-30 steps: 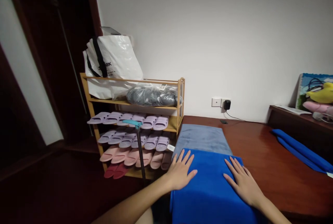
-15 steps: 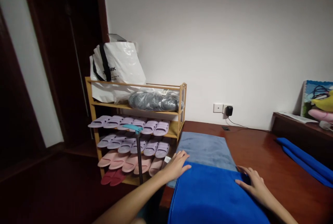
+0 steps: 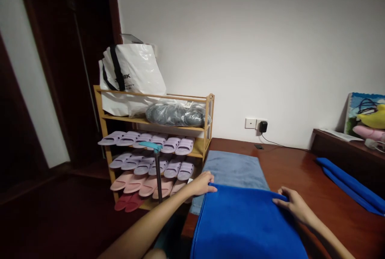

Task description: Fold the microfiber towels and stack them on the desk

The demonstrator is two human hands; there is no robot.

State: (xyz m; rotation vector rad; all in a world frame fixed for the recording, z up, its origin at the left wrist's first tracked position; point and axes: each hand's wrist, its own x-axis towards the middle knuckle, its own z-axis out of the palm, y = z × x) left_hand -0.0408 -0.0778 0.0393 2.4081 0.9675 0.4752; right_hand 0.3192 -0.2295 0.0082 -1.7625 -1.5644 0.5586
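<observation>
While the left hand [image 3: 202,184] and right hand [image 3: 295,204] pinch its far corners, the blue cloth [image 3: 245,223] extends nearward from the gray-blue cloth [image 3: 237,168], its long axis seemingly pointing toward it.

The room is a bit dim. The wall [image 3: 234,58] looks soft grey, paler in the middle and darker near the top. On the left, the door [image 3: 66,46] and the floor [image 3: 42,219] are so dark that little shows there. Small shiny spots sit on the white bag [image 3: 140,66] and the clear plastic wrap [image 3: 177,114]. The black plug [image 3: 263,126] makes a little shadow on the wall. The blue cloth [image 3: 243,215] is bright, with a darker patch low down. Near the sides, things look stretched, leaning and a bit fuzzy.
</observation>
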